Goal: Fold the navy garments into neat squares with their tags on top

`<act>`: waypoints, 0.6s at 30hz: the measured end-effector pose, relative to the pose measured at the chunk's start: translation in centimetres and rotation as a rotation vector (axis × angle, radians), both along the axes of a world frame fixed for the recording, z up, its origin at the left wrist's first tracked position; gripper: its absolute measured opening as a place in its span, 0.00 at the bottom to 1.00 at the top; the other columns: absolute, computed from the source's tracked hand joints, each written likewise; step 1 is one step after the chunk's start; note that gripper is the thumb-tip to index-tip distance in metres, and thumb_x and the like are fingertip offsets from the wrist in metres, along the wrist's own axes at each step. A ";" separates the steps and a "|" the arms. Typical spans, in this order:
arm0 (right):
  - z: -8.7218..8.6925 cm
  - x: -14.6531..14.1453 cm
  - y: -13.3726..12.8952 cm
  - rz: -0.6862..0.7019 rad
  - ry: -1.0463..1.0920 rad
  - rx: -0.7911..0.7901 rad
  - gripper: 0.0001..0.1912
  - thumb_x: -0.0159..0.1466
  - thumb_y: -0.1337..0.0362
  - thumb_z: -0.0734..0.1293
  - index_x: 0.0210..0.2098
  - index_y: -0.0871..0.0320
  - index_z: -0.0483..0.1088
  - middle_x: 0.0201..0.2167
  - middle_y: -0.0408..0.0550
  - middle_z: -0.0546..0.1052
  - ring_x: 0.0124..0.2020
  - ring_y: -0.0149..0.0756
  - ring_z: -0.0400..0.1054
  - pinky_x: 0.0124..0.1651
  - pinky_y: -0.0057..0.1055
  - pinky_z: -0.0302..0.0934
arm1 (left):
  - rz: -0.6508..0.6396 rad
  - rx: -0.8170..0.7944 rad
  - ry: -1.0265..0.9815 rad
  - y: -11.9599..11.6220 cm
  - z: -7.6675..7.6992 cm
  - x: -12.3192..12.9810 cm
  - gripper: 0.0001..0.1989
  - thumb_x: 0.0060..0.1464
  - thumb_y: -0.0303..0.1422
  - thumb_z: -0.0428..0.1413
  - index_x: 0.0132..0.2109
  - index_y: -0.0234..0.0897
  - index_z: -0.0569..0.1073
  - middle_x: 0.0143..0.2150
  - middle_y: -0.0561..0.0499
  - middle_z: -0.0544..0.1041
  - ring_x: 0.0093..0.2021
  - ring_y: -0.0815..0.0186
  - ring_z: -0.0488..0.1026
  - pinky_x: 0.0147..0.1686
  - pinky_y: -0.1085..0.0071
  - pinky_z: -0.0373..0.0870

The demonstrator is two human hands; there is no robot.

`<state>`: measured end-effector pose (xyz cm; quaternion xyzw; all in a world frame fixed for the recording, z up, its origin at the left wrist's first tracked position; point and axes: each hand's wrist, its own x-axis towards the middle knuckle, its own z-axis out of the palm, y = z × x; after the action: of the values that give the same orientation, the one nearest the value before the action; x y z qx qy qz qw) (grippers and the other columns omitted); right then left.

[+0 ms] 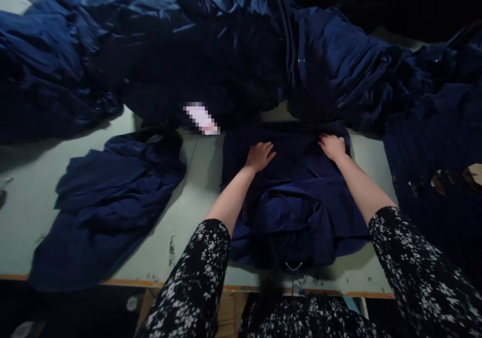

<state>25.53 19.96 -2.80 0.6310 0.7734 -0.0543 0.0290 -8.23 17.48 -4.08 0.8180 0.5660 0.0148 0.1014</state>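
A folded navy garment (pixel 297 212) lies flat on the pale green table (pixel 199 187), its lumpy folds nearest me. My left hand (pixel 259 156) rests palm down on its upper middle, holding nothing. My right hand (pixel 333 147) presses flat near the garment's upper right edge, also without a grip on anything. Both forearms reach forward from black sleeves with a white floral print (pixel 417 272). A thin pale loop (pixel 293 266) shows at the garment's near end.
A large heap of navy cloth (pixel 211 41) fills the far side of the table. Another navy garment (pixel 109 202) lies to the left, and dark cloth (pixel 433 142) hangs at the right. A pixelated pale patch (pixel 201 118) sits against the heap. The table's near edge has an orange strip (pixel 241 288).
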 end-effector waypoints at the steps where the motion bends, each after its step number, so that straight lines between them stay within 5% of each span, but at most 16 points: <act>1: 0.2 0.2 0.9 0.017 -0.022 0.027 0.25 0.74 0.62 0.53 0.62 0.59 0.73 0.59 0.63 0.76 0.60 0.55 0.66 0.57 0.51 0.60 | 0.026 0.039 -0.010 1.2 0.2 -0.2 0.24 0.72 0.39 0.44 0.68 0.42 0.70 0.68 0.42 0.72 0.67 0.52 0.65 0.66 0.53 0.62; 6: 0.8 -0.9 4.8 0.217 -0.083 0.121 0.26 0.72 0.69 0.54 0.66 0.57 0.70 0.60 0.61 0.74 0.59 0.52 0.65 0.56 0.46 0.56 | 0.079 0.082 0.035 8.0 1.1 0.4 0.28 0.68 0.28 0.46 0.73 0.38 0.63 0.71 0.39 0.67 0.71 0.52 0.59 0.68 0.51 0.58; 9: 0.9 -1.8 6.2 0.162 -0.131 0.104 0.25 0.72 0.67 0.58 0.67 0.56 0.68 0.58 0.61 0.75 0.55 0.52 0.67 0.55 0.47 0.56 | 0.091 -0.049 0.129 10.5 1.6 0.8 0.32 0.64 0.28 0.52 0.74 0.34 0.60 0.70 0.35 0.67 0.71 0.49 0.60 0.68 0.50 0.56; 13: 1.9 -1.7 7.0 0.108 -0.198 -0.005 0.19 0.67 0.63 0.67 0.55 0.63 0.76 0.49 0.61 0.78 0.51 0.51 0.69 0.56 0.47 0.56 | 0.081 -0.094 0.202 11.1 2.9 -0.1 0.27 0.58 0.34 0.61 0.64 0.35 0.73 0.67 0.35 0.68 0.70 0.43 0.59 0.68 0.47 0.54; 18: 3.6 -0.5 6.7 0.108 -0.173 -0.031 0.17 0.64 0.60 0.71 0.50 0.62 0.77 0.52 0.61 0.77 0.55 0.55 0.69 0.52 0.44 0.61 | 0.079 -0.100 0.277 9.9 5.3 -2.3 0.22 0.56 0.31 0.61 0.59 0.36 0.77 0.60 0.39 0.73 0.65 0.47 0.66 0.66 0.52 0.58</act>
<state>25.02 26.64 0.79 0.5901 0.8000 -0.0099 0.1083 -10.55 27.36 1.21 0.7831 0.6065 -0.1225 0.0622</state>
